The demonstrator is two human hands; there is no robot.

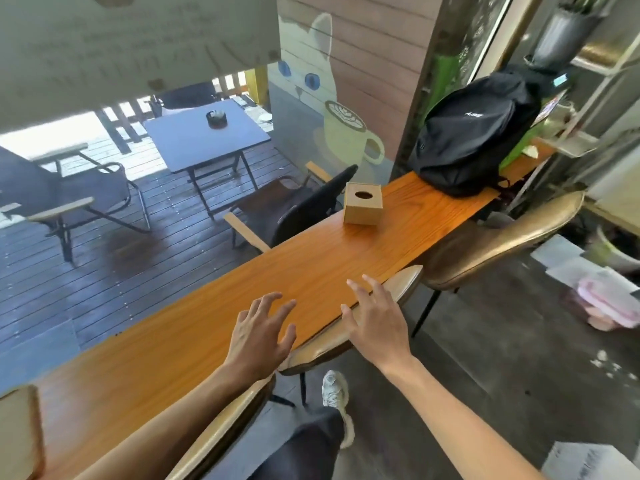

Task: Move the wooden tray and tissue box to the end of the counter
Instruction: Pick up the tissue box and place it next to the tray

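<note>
Both hands are held out over the long wooden desk and nothing is held in them. The left hand is above the middle of the desk, with its fingers spread wide. The right hand is at the near edge of the desk, above the back of a golden chair, and its fingers are also spread wide.

The wooden tissue box stands upright farther along the desk, closer to the window edge, well apart from both hands. Behind it, a black backpack occupies the far part of the desk. At the near left corner a wooden piece is seen, which may be the wooden tray, but this cannot be told with certainty.

The step in hand is judged to be the reach toward the tissue box. For the next move, the arms must be extended forward, and the box should be taken by its two sides. The free place at the end of the desk seems limited by the backpack.
</note>
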